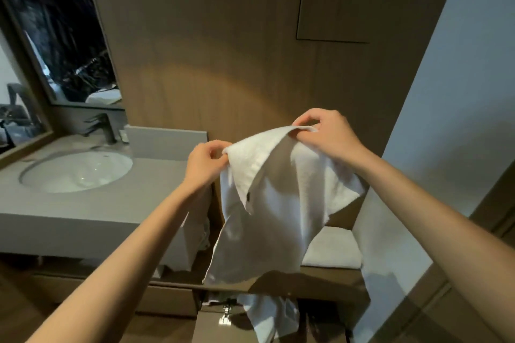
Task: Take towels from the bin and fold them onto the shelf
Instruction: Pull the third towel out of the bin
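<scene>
A white towel point(267, 220) hangs in the air in front of me, held by its top edge. My left hand point(206, 164) pinches the left corner of that edge. My right hand point(323, 133) pinches the right corner, a little higher and farther away. The cloth droops in folds down over the wooden shelf point(320, 278). A folded white towel point(331, 248) lies on the shelf at the right. Below the shelf more white towel point(267, 315) spills from a dark open compartment, whose inside I cannot make out.
A grey vanity counter point(92, 203) with a white oval sink point(75, 172) and a dark faucet point(104, 125) stands at the left, under a mirror point(64, 36). A wood-panelled wall point(223, 50) rises behind. A pale wall point(459, 92) closes the right side.
</scene>
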`<move>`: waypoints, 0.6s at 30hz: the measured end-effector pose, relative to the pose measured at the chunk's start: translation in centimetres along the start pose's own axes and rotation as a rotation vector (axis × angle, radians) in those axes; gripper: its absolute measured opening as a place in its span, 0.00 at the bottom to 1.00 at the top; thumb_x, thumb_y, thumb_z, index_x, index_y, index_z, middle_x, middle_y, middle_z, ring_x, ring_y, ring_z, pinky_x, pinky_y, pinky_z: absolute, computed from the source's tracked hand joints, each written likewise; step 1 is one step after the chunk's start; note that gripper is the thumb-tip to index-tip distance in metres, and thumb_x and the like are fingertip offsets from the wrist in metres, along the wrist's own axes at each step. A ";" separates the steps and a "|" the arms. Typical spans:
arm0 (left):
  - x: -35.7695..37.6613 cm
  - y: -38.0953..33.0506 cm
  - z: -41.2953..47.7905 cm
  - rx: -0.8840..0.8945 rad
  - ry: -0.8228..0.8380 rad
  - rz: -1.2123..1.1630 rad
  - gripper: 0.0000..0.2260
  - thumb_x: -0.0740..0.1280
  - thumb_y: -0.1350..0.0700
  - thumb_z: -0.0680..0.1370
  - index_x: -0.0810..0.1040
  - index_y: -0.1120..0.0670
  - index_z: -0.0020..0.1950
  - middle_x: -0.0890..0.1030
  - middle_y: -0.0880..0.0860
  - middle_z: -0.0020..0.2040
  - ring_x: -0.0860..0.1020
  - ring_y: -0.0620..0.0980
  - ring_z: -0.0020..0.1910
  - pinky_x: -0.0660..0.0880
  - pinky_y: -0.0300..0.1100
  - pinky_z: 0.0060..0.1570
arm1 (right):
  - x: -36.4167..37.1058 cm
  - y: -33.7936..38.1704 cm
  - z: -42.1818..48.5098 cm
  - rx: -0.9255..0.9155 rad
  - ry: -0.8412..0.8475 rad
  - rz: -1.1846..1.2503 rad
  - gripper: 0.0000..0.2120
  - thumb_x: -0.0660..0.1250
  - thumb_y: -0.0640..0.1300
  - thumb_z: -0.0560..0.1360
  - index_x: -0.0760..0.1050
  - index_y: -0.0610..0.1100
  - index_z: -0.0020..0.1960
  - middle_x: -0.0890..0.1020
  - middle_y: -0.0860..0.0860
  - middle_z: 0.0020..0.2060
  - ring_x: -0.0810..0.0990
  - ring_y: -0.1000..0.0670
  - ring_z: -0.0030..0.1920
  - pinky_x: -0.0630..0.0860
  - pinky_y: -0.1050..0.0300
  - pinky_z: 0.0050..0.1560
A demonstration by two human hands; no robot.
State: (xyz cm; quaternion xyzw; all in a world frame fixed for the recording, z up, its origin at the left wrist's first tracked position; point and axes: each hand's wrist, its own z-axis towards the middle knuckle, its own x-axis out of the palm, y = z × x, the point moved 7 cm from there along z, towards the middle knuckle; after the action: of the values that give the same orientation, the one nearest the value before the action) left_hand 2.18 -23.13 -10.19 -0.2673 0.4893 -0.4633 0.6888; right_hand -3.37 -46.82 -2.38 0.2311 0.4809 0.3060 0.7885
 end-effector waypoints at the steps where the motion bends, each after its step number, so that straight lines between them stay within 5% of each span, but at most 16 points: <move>1: -0.4 -0.1 -0.9 -0.009 0.018 -0.015 0.08 0.67 0.61 0.77 0.82 0.48 0.47 0.77 0.41 0.30 0.70 0.39 0.29 0.69 0.36 0.37 | 0.2 0.9 -0.1 -0.018 0.005 0.001 0.03 0.72 0.45 0.72 0.81 0.52 0.43 0.81 0.59 0.40 0.80 0.57 0.45 0.77 0.61 0.48; 6: -0.6 1.1 -6.2 -0.259 0.293 -0.382 0.09 0.63 0.52 0.81 0.76 0.48 0.61 0.81 0.54 0.52 0.81 0.43 0.43 0.78 0.38 0.44 | 2.1 4.8 -0.5 -0.079 0.041 -0.053 0.02 0.71 0.46 0.72 0.82 0.48 0.43 0.81 0.56 0.39 0.80 0.55 0.44 0.74 0.60 0.43; 10: 0.2 2.0 -8.9 -0.371 0.554 -0.518 0.30 0.61 0.30 0.71 0.69 0.43 0.68 0.80 0.50 0.61 0.79 0.49 0.59 0.76 0.47 0.57 | 5.1 6.7 -0.1 -0.070 0.102 -0.067 0.04 0.70 0.46 0.73 0.80 0.46 0.41 0.80 0.54 0.38 0.78 0.56 0.41 0.70 0.64 0.36; 14: -1.1 3.0 -8.4 -0.224 0.422 -0.216 0.32 0.73 0.45 0.72 0.61 0.46 0.71 0.76 0.48 0.62 0.78 0.43 0.57 0.75 0.32 0.47 | 8.1 8.3 1.0 -0.070 0.134 -0.048 0.03 0.70 0.45 0.71 0.81 0.46 0.40 0.81 0.55 0.38 0.79 0.56 0.43 0.72 0.63 0.39; 18: -1.8 4.3 -7.2 -0.202 0.420 -0.238 0.30 0.74 0.49 0.72 0.60 0.48 0.67 0.76 0.44 0.56 0.78 0.39 0.53 0.74 0.29 0.41 | 9.6 9.5 2.5 -0.070 0.116 -0.034 0.02 0.71 0.45 0.71 0.82 0.47 0.40 0.83 0.56 0.38 0.80 0.57 0.44 0.74 0.63 0.41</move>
State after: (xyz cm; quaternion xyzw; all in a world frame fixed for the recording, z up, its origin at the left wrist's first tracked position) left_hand -2.96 -19.06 -15.65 -0.2883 0.6304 -0.5352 0.4827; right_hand -0.19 -33.50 -0.98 0.1770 0.5187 0.3221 0.7719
